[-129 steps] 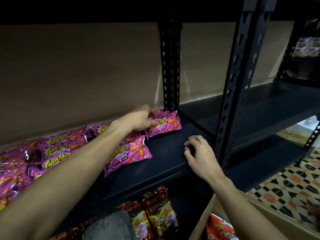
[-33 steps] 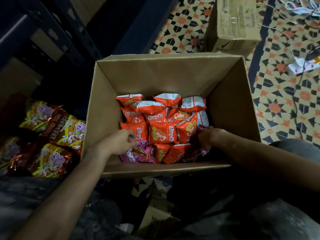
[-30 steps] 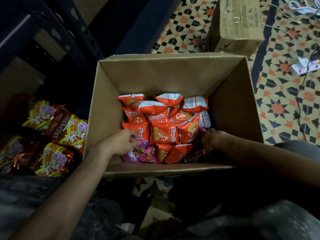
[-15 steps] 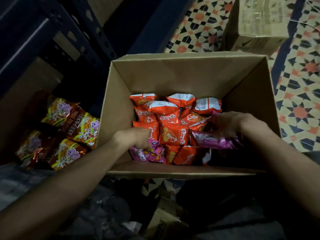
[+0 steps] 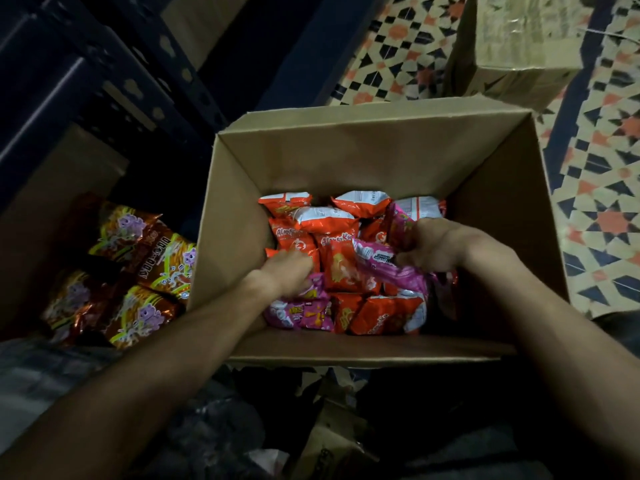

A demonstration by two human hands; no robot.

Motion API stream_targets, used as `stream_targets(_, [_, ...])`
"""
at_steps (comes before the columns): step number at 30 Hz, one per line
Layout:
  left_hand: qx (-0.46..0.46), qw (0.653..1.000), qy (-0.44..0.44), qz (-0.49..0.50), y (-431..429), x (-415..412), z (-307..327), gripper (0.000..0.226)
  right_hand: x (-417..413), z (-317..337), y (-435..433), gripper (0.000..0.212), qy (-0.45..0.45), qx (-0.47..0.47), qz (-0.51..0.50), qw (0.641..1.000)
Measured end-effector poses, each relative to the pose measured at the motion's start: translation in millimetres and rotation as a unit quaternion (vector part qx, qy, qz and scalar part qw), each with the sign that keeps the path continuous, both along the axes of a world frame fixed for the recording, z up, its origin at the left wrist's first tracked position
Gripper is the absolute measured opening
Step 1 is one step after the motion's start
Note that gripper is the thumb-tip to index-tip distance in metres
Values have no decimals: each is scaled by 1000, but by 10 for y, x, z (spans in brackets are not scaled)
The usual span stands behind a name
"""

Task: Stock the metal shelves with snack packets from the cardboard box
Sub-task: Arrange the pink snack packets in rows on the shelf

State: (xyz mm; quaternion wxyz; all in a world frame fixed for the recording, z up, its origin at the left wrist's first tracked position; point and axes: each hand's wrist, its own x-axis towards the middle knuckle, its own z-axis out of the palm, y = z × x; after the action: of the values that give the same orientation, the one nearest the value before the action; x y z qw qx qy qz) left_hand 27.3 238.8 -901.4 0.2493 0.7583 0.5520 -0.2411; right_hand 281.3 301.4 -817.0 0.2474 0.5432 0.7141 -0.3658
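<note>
My right hand [image 5: 436, 249] is closed round a pink packet [image 5: 384, 265], holding it up over the orange packets [image 5: 341, 271] inside the cardboard box [image 5: 346, 161]. My left hand [image 5: 285, 273] curls onto a second pink packet [image 5: 301, 311] at the box's near left; blur hides whether it grips. The metal shelves [image 5: 162, 60] stand to the left.

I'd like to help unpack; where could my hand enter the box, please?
Over the far orange packets, by the box's far wall. No bare floor shows; left hand, right hand and its pink packet crowd the near half.
</note>
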Motion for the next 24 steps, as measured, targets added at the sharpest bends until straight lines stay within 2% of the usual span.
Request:
stream_targets(2, [42,996,-37,74,89,-86,145,23,-68,-3,-2,44,-9,6,19,1000])
stream_targets(4, [58,976,-85,191,148,-196,249,38,-124,-14,2,48,-16,11,30,999])
stream_targets(7, [-2,955,-104,278,134,-182,269,47,-189,-42,11,49,-21,6,31,999])
stream_targets(10, [-135,948,-63,280,1,-94,141,45,-235,-66,7,47,-13,0,34,999])
stream_targets(12, [-194,945,-5,262,-64,-108,72,48,-244,-95,-3,48,-7,2,42,999])
stream_targets(15, [-227,934,54,271,-72,-134,40,61,-249,-159,-27,49,-15,10,53,998])
stream_targets(20, [-301,923,82,225,-45,-114,70,52,-256,-201,-39,46,-7,19,52,998])
stream_targets(22, [-318,925,95,184,-48,-151,27,51,-249,-197,-31,44,-1,30,48,998])
stream_targets(24, [-318,926,85,186,-81,-178,7,46,-246,-194,-53,45,6,45,45,998])
